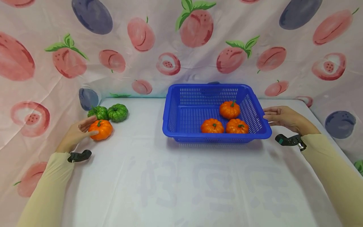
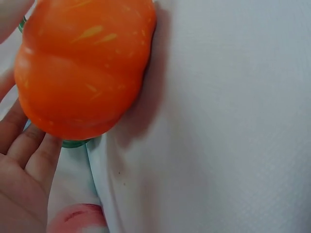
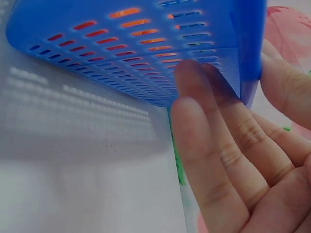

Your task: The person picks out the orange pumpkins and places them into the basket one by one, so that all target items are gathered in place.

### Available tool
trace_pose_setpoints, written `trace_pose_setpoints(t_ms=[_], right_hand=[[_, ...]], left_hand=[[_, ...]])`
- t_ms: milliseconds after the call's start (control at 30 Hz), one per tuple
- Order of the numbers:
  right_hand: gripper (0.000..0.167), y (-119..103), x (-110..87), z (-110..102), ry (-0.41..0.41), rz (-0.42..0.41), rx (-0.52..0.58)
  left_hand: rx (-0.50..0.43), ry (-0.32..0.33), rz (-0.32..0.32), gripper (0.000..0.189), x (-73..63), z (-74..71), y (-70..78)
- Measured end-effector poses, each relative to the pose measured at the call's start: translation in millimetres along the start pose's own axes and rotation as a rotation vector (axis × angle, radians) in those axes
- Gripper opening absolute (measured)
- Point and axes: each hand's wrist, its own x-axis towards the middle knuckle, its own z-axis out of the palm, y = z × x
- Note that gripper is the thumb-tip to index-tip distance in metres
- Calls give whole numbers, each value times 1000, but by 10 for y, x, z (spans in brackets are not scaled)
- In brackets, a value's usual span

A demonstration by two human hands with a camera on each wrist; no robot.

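Observation:
At the left of the head view, my left hand holds a small orange pumpkin between thumb and fingers. In the left wrist view, the fingers lie along one side of this pumpkin. Two green pumpkins, one nearer and one farther right, sit just behind it. My right hand grips the right rim of a blue plastic basket. Its thumb is at the rim, with the fingers under it beside the slotted wall. Three orange pumpkins lie inside the basket.
A white-covered table carries the basket and pumpkins. Behind it and at both sides hangs a fruit-print cloth. Each wrist bears a black camera mount, one on the left and one on the right.

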Motion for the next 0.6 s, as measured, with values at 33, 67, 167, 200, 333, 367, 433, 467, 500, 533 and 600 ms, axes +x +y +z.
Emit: trace_pose_setpoints(t_ms=[33, 67, 167, 200, 333, 367, 433, 467, 500, 533, 600], right_hand=[[72, -1, 0, 1, 1, 1, 1], [73, -2, 0, 2, 2, 1, 1], [73, 2, 0, 5, 4, 3, -4], [73, 4, 1, 5, 4, 4, -7], [73, 17, 5, 2, 5, 6, -11], [73, 19, 6, 1, 6, 6, -12], [73, 23, 10, 0, 8, 7, -13], [73, 24, 11, 0, 10, 6, -14], [73, 24, 12, 0, 11, 6, -15], [73, 24, 13, 1, 11, 6, -15], [73, 21, 12, 1, 11, 5, -15]], left_hand=[[12, -4, -6, 69, -3, -3, 0], [20, -8, -10, 69, -6, -6, -1], [19, -23, -19, 70, -12, -12, -6], [15, -30, -20, 70, -11, -14, -11], [-1, -54, -20, 72, -9, -17, -30], [1, -58, -20, 72, -7, -18, -38], [2, -62, -30, 73, -9, -18, -47], [5, -63, -35, 73, -11, -19, -52], [13, -64, -38, 74, -12, -20, -55], [16, -64, -42, 74, -13, -21, -59], [16, -63, -53, 74, -13, -21, -59]])
